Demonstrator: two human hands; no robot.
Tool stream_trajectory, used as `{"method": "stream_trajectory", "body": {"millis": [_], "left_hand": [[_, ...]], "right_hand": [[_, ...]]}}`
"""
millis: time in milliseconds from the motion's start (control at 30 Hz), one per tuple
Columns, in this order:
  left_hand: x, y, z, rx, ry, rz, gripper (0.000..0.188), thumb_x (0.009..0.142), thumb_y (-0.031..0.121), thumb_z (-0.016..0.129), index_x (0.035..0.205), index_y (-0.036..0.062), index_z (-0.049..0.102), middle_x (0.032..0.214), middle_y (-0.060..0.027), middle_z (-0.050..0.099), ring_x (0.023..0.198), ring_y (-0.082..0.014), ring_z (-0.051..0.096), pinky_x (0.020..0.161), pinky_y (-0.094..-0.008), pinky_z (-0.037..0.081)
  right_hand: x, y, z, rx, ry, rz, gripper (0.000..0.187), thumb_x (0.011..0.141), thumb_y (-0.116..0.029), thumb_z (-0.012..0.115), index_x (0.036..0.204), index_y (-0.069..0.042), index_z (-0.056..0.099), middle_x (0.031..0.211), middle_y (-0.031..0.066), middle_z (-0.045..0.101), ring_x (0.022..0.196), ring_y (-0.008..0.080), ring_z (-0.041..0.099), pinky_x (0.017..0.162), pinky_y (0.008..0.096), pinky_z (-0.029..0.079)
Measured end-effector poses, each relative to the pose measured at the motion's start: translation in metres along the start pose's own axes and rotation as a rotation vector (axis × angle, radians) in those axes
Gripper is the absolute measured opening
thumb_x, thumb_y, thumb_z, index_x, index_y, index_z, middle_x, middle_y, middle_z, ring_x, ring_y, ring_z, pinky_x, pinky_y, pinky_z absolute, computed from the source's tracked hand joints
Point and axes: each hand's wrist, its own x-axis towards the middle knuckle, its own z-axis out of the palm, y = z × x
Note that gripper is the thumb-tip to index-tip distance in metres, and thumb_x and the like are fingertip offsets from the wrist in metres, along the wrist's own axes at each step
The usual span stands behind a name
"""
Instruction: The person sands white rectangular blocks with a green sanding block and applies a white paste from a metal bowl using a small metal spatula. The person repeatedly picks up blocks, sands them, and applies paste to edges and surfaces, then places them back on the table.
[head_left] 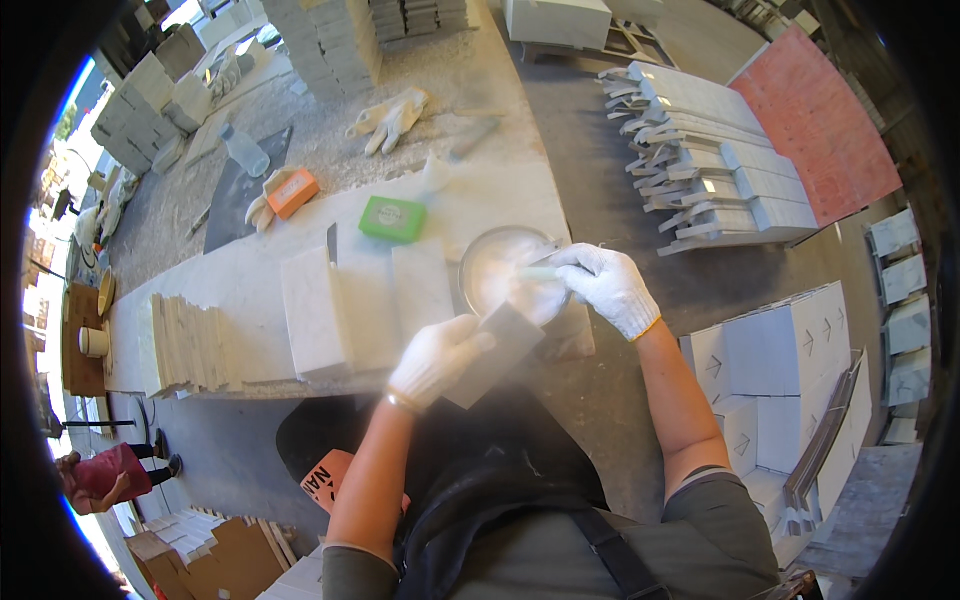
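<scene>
Left gloved hand (437,357) clamped on flat grey stone tile (503,345); right gloved hand (608,287) pinching pale spatula (540,272) over round metal bowl (480,252). Probably stiff, heavy, brittle; best gripped by edges.

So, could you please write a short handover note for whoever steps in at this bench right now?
Left hand: gloved, holding a grey tile tilted at the bench edge.
Right hand: gloved, holding a pale stick in the round bowl of white paste.
Two white slabs lie left of the bowl; a green box sits behind them.
Done: stick is in the paste.
Left: no paste visible on the tile yet.
</scene>
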Motion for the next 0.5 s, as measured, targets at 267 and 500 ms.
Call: {"method": "stream_trajectory", "body": {"millis": [267, 500], "left_hand": [[-0.004, 0.01, -0.005, 0.078, 0.036, 0.037, 0.04, 0.097, 0.035, 0.07, 0.117, -0.0004, 0.071, 0.086, -0.0093, 0.07, 0.08, -0.0138, 0.061, 0.077, -0.0327, 0.053], [0.006, 0.018, -0.008, 0.197, 0.123, 0.176, 0.04, 0.096, 0.038, 0.069, 0.115, 0.0024, 0.07, 0.085, -0.0183, 0.069, 0.077, -0.0282, 0.065, 0.076, -0.0384, 0.053]], "right_hand": [[0.006, -0.012, 0.0, 0.279, -0.124, 0.169, 0.02, 0.096, -0.015, 0.069, 0.111, -0.003, 0.077, 0.083, 0.0007, 0.072, 0.066, 0.0057, 0.06, 0.056, 0.0232, 0.046], [0.0, -0.038, -0.02, 0.381, 0.019, 0.282, 0.019, 0.094, -0.014, 0.07, 0.11, -0.004, 0.077, 0.081, 0.0021, 0.071, 0.059, 0.0042, 0.055, 0.051, 0.0191, 0.038]]}}
